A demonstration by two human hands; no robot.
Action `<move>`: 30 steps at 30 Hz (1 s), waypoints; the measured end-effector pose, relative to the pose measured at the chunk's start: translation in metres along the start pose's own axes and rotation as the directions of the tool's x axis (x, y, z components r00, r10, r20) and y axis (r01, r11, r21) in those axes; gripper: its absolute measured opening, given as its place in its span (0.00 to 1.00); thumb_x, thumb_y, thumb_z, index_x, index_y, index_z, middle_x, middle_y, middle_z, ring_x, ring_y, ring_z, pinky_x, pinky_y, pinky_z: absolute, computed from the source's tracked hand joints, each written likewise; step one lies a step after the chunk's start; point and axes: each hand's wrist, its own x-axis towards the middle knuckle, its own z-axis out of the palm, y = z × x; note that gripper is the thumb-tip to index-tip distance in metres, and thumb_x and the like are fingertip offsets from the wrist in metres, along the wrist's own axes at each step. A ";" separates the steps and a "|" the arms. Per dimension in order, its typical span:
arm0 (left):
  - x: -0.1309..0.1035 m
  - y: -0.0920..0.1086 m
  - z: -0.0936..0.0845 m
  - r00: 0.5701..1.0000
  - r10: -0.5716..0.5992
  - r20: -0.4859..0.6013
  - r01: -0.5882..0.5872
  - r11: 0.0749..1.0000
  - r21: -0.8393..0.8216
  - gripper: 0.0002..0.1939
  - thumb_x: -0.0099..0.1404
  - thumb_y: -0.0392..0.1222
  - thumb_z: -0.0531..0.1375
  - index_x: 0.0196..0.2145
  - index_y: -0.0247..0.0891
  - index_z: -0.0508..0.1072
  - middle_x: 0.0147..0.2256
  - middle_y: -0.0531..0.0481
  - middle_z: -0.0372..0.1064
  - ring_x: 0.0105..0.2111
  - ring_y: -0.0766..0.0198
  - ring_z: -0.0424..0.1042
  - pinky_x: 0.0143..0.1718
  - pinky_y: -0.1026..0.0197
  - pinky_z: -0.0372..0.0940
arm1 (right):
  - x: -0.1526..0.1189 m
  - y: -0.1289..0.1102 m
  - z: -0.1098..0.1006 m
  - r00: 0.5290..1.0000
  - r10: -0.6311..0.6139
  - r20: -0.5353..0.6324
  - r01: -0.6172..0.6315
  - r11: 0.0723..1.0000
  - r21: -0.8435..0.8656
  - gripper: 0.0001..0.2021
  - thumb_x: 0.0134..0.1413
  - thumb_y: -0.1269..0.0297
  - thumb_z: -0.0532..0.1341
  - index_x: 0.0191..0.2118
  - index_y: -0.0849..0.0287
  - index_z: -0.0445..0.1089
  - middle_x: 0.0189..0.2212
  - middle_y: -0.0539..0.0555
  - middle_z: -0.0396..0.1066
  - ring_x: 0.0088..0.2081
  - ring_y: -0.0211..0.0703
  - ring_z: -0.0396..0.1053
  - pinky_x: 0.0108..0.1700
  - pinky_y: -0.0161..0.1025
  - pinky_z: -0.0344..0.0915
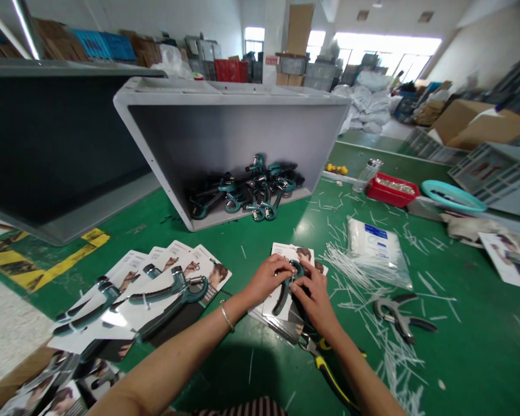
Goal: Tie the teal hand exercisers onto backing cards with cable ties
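A teal and black hand grip exerciser [281, 298] lies over a printed backing card [281, 250] atop a small stack of cards. My left hand [267, 279] has its fingers closed on the exerciser's coil end from the left. From the right, my right hand [315, 293] grips the same exerciser lower down, partly hiding it. Yellow-black cutting pliers [329, 375] lie under my right forearm. To the left, several cards carry exercisers [179, 283], overlapping one another.
A grey bin [238, 95] on its side holds loose exercisers [266, 190]. White cable ties [344, 263], a plastic bag of ties [379, 251] and grey pliers [401, 316] lie at right. Behind them are a red box [392, 193] and a turquoise ring-shaped item [453, 195].
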 end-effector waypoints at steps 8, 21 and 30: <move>-0.002 -0.003 0.000 0.999 0.033 0.006 -0.033 0.999 0.016 0.06 0.64 0.37 0.61 0.37 0.41 0.78 0.39 0.50 0.68 0.43 0.62 0.70 0.50 0.59 0.62 | 0.000 0.001 0.000 1.000 0.001 -0.004 -0.001 1.000 0.021 0.09 0.62 0.59 0.58 0.33 0.55 0.73 0.65 0.55 0.56 0.65 0.55 0.51 0.62 0.58 0.47; 0.000 -0.003 -0.004 0.990 0.101 0.094 -0.108 0.991 0.075 0.06 0.66 0.37 0.59 0.37 0.41 0.78 0.40 0.48 0.69 0.44 0.61 0.69 0.50 0.58 0.62 | 0.003 0.004 0.002 0.998 0.053 -0.041 -0.050 0.996 0.075 0.10 0.61 0.58 0.59 0.33 0.54 0.74 0.62 0.55 0.60 0.63 0.55 0.55 0.61 0.57 0.49; 0.007 0.028 -0.009 0.994 -0.076 0.084 0.062 0.986 0.154 0.08 0.66 0.42 0.58 0.30 0.38 0.73 0.32 0.51 0.71 0.36 0.61 0.69 0.42 0.59 0.62 | 0.005 0.007 0.003 0.995 0.067 -0.069 -0.059 0.992 0.113 0.07 0.61 0.59 0.58 0.38 0.54 0.72 0.59 0.56 0.64 0.61 0.54 0.57 0.61 0.56 0.52</move>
